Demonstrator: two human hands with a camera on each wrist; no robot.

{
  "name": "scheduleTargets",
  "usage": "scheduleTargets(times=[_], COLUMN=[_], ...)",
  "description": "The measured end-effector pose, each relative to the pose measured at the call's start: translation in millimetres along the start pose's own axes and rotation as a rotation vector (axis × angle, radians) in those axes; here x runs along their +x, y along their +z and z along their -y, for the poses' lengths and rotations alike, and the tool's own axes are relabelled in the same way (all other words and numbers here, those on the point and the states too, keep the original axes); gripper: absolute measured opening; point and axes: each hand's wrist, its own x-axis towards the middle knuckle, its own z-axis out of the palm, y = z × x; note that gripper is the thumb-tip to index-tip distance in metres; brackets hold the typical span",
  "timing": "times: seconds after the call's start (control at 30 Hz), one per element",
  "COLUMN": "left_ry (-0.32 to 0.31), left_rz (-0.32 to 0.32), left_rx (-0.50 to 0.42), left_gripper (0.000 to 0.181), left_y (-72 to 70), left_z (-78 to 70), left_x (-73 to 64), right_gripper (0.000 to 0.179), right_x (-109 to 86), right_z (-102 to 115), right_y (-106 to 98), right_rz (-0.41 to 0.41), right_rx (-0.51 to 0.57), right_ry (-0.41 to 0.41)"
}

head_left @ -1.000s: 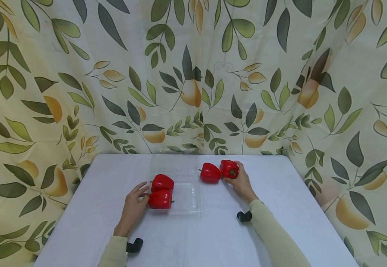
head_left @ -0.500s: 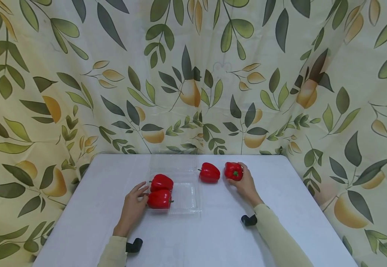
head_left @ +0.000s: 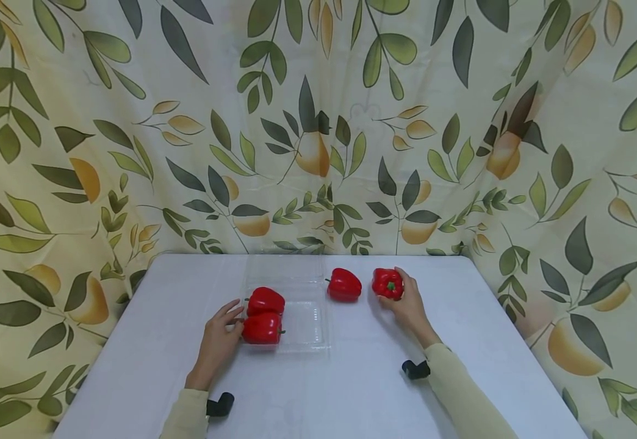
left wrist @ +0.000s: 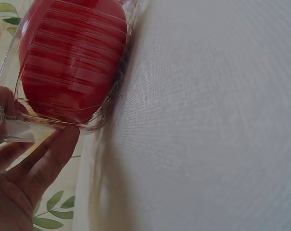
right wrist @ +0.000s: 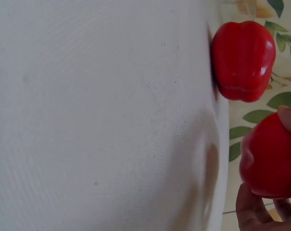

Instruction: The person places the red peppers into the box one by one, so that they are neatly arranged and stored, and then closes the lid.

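Observation:
My right hand (head_left: 410, 306) grips a red bell pepper (head_left: 387, 284) between thumb and fingers, its green stem facing the front. The right wrist view shows this held pepper (right wrist: 270, 159) raised off the table. Left of it, another red bell pepper (head_left: 344, 285) lies on the table. My left hand (head_left: 219, 341) holds the left rim of a clear plastic container (head_left: 326, 332), thumb against its wall in the left wrist view. Inside, on the container's left side, lie two peppers, a rear one (head_left: 266, 301) and a front one (head_left: 262, 329).
The container's clear lid (head_left: 285, 266) lies folded back behind it on the white table (head_left: 351, 390). A leaf-patterned curtain (head_left: 318, 122) hangs behind and around the table. Black camera mounts (head_left: 416, 369) jut from both wrists.
My right hand has moved right and slightly toward the front with its bell pepper, widening the gap to the pepper on the table. The left hand and container have stayed in place.

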Motion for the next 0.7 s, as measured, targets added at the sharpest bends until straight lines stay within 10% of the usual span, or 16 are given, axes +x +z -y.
scheduleTargets(times=[0.7], left_ry=[-0.009], left_rz=[-0.003], left_rx=[0.013], left_gripper=[0.036], left_y=[-1.1], left_z=[-4.0], left_x=[0.2], right_gripper=[0.098], right_x=[-22.3], right_z=[6], right_y=[-9], right_rz=[0.004], right_rx=[-0.004], right_ry=[-0.081])
